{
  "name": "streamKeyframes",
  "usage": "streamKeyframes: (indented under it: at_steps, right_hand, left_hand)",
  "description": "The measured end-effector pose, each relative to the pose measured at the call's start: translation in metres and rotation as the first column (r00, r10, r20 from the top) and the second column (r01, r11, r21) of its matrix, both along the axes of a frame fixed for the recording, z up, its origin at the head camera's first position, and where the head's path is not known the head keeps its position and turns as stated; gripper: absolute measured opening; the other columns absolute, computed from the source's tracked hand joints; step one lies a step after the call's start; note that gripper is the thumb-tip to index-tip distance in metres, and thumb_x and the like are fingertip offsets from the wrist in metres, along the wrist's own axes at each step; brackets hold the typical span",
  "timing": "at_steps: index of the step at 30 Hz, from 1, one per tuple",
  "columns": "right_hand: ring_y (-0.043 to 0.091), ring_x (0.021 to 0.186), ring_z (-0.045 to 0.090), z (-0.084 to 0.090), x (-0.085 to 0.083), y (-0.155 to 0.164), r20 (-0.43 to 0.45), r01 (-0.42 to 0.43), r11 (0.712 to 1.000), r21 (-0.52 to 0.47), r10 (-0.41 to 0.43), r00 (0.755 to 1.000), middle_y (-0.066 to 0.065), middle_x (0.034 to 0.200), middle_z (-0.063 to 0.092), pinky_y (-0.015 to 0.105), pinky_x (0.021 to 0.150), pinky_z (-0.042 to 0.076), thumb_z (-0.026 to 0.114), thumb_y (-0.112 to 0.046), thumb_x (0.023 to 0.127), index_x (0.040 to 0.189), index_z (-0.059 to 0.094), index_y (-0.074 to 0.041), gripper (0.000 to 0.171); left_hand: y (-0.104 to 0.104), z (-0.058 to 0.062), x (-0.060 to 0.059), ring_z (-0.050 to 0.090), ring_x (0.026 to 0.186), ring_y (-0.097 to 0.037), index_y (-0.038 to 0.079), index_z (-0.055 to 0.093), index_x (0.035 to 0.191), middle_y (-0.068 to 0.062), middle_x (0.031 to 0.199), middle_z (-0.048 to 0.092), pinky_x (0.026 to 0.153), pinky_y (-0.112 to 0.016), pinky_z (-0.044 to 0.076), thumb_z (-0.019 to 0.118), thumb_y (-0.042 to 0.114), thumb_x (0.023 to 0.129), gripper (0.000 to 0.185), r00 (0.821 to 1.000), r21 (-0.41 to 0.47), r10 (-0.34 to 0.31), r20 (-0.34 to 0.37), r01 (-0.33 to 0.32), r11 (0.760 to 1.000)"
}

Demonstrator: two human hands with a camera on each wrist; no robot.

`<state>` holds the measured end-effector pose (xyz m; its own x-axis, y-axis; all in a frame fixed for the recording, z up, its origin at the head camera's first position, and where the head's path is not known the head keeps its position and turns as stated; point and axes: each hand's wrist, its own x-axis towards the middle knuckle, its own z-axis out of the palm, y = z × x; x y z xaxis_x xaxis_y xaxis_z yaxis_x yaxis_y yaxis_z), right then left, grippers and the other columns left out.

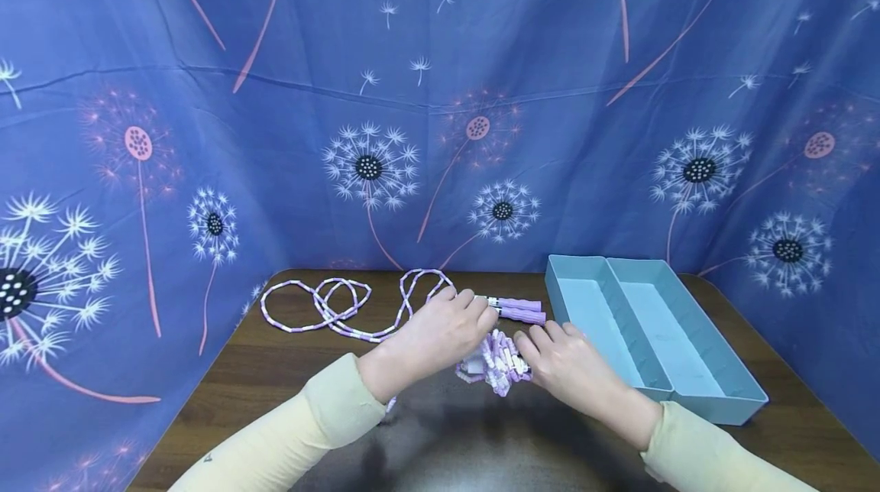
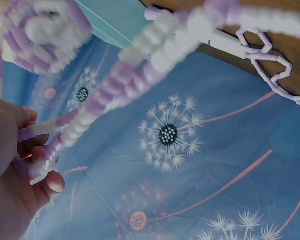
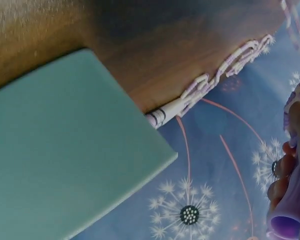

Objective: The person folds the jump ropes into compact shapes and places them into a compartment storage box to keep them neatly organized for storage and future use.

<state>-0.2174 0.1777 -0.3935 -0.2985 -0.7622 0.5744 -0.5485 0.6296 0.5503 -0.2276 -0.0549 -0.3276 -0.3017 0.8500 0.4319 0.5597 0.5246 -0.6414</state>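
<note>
My left hand (image 1: pixel 447 328) grips the beaded strands (image 2: pixel 105 95) of a purple-and-white jump rope; in the left wrist view they run between its fingers. Close by on the right, my right hand (image 1: pixel 567 358) holds the gathered bundle (image 1: pixel 496 362) of that same rope above the table. A purple handle (image 3: pixel 289 215) shows in that hand in the right wrist view. Behind the hands, a second beaded jump rope (image 1: pixel 296 328) lies in loose loops on the table. Its two purple handles (image 1: pixel 520 315) point right, partly hidden by my left hand.
On the right of the brown wooden table (image 1: pixel 227 400) stands a light blue tray (image 1: pixel 739 400) with two long compartments, just beyond my right hand. A blue dandelion-print cloth (image 1: pixel 426 171) hangs behind the table and along both sides.
</note>
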Motion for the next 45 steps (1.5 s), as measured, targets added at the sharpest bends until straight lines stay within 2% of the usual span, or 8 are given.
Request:
streamKeyframes:
  at_steps: [3,7,10,19,26,32,39,45]
  right_hand:
    - [0.026,0.061,0.051,-0.002,0.003,-0.003,0.028,-0.053,0.998,0.018,0.052,0.998,0.008,0.077,0.056,0.035,0.049,0.036,0.072,-0.026,0.061,0.099,0.061,-0.004,0.045]
    - [0.026,0.062,0.052,-0.003,0.006,-0.009,0.057,-0.128,0.992,-0.005,0.128,0.990,0.008,0.077,0.057,0.036,0.051,0.038,0.052,-0.015,0.075,0.097,0.062,-0.004,0.027]
    - [0.026,0.062,0.052,-0.003,0.008,-0.013,0.056,-0.182,0.983,-0.013,0.182,0.982,0.007,0.077,0.057,0.037,0.052,0.039,0.041,-0.010,0.075,0.094,0.062,-0.004,0.029]
    - [0.025,0.065,0.052,0.001,0.015,-0.016,0.071,-0.231,0.973,-0.020,0.232,0.970,0.007,0.078,0.058,0.037,0.054,0.043,0.055,-0.012,0.064,0.098,0.062,-0.004,0.036]
    - [0.025,0.067,0.052,0.008,0.019,-0.018,-0.008,-0.266,0.964,-0.004,0.266,0.964,0.006,0.079,0.058,0.037,0.057,0.043,0.066,-0.021,0.057,0.098,0.062,-0.004,0.045]
    - [0.024,0.062,0.050,0.019,0.020,-0.019,-0.108,-0.343,0.936,-0.080,0.334,0.936,0.006,0.075,0.058,0.034,0.053,0.040,0.050,-0.014,0.075,0.090,0.063,-0.004,0.022]
    - [0.023,0.059,0.050,0.039,0.022,-0.021,-0.220,-0.378,0.911,-0.164,0.340,0.914,0.005,0.072,0.058,0.032,0.051,0.037,0.045,-0.013,0.086,0.084,0.062,-0.002,0.021]
    - [0.023,0.057,0.047,0.050,0.021,-0.018,-0.263,-0.368,0.909,-0.198,0.312,0.913,0.007,0.071,0.058,0.031,0.048,0.037,0.042,-0.017,0.094,0.083,0.062,0.000,0.028]
  left_hand:
    - [0.000,0.001,-0.006,0.050,0.068,-0.015,0.016,0.052,0.087,0.004,0.074,0.053,0.060,-0.027,0.037,0.041,0.014,0.094,0.014,1.000,0.028,-0.016,0.010,0.016,0.999]
    - [0.001,0.003,-0.013,0.050,0.065,-0.015,0.015,0.052,0.085,0.004,0.070,0.053,0.059,-0.028,0.036,0.042,0.013,0.094,0.014,0.998,0.054,-0.064,0.019,0.063,0.997]
    - [0.004,0.004,-0.017,0.050,0.065,-0.014,0.015,0.053,0.086,0.005,0.069,0.053,0.060,-0.028,0.035,0.044,0.015,0.094,0.012,0.995,0.055,-0.097,0.021,0.096,0.994]
    - [0.006,-0.004,-0.036,0.054,0.064,-0.013,0.016,0.053,0.087,0.006,0.067,0.056,0.059,-0.027,0.037,0.049,0.009,0.091,0.008,0.997,0.023,-0.052,0.065,0.051,0.998]
    - [0.010,-0.017,-0.041,0.053,0.063,-0.013,0.015,0.053,0.085,0.006,0.066,0.056,0.058,-0.026,0.040,0.045,0.009,0.092,0.012,0.991,0.042,-0.100,0.088,0.097,0.994]
    - [0.016,-0.024,-0.039,0.055,0.066,-0.012,0.014,0.053,0.088,0.006,0.069,0.059,0.059,-0.025,0.042,0.049,0.009,0.090,0.007,0.983,0.032,-0.149,0.106,0.146,0.989]
    - [0.024,-0.030,-0.038,0.056,0.072,-0.014,0.014,0.052,0.091,0.005,0.077,0.060,0.065,-0.027,0.044,0.052,0.007,0.087,0.007,0.974,0.073,-0.148,0.174,0.137,0.988]
    - [0.026,-0.037,-0.036,0.054,0.070,-0.014,0.012,0.054,0.089,0.002,0.076,0.061,0.061,-0.026,0.042,0.051,0.006,0.089,0.007,0.986,0.140,-0.131,0.103,0.116,0.983]
